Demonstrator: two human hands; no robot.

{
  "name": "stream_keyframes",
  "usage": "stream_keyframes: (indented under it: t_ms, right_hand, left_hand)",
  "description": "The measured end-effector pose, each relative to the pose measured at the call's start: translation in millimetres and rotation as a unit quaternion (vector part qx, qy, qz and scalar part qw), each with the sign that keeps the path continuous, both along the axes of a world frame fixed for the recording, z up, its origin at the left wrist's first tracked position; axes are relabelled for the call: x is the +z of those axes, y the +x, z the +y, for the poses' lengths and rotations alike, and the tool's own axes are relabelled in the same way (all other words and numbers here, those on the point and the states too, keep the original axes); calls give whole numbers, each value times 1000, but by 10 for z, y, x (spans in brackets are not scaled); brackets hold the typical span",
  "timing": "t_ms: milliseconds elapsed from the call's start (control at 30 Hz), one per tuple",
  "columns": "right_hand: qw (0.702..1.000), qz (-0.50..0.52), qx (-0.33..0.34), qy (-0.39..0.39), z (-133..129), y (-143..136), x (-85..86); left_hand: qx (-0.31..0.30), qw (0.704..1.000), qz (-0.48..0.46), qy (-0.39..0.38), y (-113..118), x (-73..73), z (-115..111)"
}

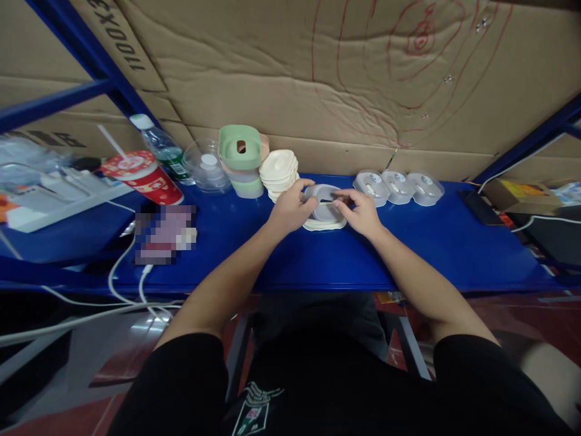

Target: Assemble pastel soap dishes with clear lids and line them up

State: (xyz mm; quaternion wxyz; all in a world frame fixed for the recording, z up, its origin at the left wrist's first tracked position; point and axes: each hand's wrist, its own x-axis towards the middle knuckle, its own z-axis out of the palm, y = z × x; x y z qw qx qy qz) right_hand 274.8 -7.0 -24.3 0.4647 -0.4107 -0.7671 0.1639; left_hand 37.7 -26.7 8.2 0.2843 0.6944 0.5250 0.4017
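Observation:
My left hand point(293, 207) and my right hand point(360, 212) are closed on opposite sides of a small grey plastic cover point(323, 212) with an opening in it. A narrow pale strip crosses the opening between my fingertips; I cannot make out what it is. Just under the cover, on the blue table, lies a cream-coloured plastic piece point(325, 226), partly hidden. Beside my left hand stands a stack of cream plastic pieces point(278, 172). Farther left, green, grey and pinkish plastic cases point(240, 155) are stacked, the top one having a square hole.
Three grey cases point(398, 186) with round stickers stand in a row at the back right. To the left are a red drink cup point(147, 178) with a straw, a bottle point(166, 151), clear plastic containers point(209, 169) and white cables point(143, 290). Cardboard point(281, 72) lines the back.

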Motion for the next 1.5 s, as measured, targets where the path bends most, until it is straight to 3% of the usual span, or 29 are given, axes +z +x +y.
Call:
stream_keyframes:
  t_ms: [133, 333, 433, 667, 767, 967, 1133, 1200, 1267, 1300, 1400, 1467, 1500]
  right_hand:
    - [996, -85, -7, 42, 117, 130, -10]
    - [972, -213, 77, -57, 196, 223, -154]
    - [964, -233, 95, -83, 174, 217, -175]
    - [960, -244, 90, -102, 159, 332, -40]
    - [950, -270, 106, -118, 165, 381, -13]
    - [932, -334, 84, -111, 202, 295, -168]
    - [932, -329, 114, -98, 215, 256, -256]
    - [932, -327, 117, -107, 204, 263, -242]
    - [931, -327, 115, -117, 190, 268, -219]
    - [930, -327, 114, -121, 185, 270, -210]
    - [932, -322, 113, -125, 181, 270, -201]
    - [933, -320, 113, -123, 183, 271, -204]
    - [933, -320, 113, -122, 183, 271, -204]
  left_hand:
    - [26, 998, 57, -33, -79, -8, 72]
    - [24, 958, 274, -82, -110, -30, 124]
    - [6, 937, 338, -90, -72, -42, 120]
    - [-40, 952, 290, -91, -52, -4, 93]
    - [-60, 942, 316, -95, -42, -46, 98]
    - [-70, 918, 377, -97, -30, -134, 132]
    - [-52, 931, 356, -62, -173, -38, 169]
    - [-13, 962, 272, 3, -322, 50, 201]
    - [92, 980, 147, 103, -540, 154, 243]
    - [175, 968, 85, 161, -671, 207, 267]
    - [368, 885, 4, 284, -1097, 327, 336]
    - [423, 863, 6, 276, -1351, 347, 371]
    - [433, 867, 13, 246, -1453, 336, 385]
